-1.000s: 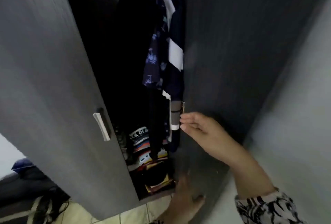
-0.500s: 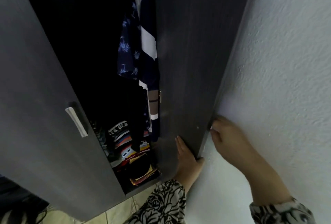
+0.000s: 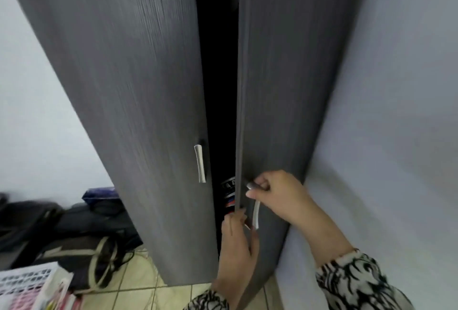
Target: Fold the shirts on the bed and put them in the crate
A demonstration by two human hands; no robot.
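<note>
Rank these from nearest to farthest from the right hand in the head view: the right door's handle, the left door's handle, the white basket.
1. Right door's handle: gripped at its top by the right hand.
2. Left door's handle: across the dark gap, to the left.
3. White basket: on the floor, bottom left corner.

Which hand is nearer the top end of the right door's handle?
Right. The right hand grips the top end of the right door's handle; the left hand sits lower, at the door's edge beside the handle's bottom end.
</note>
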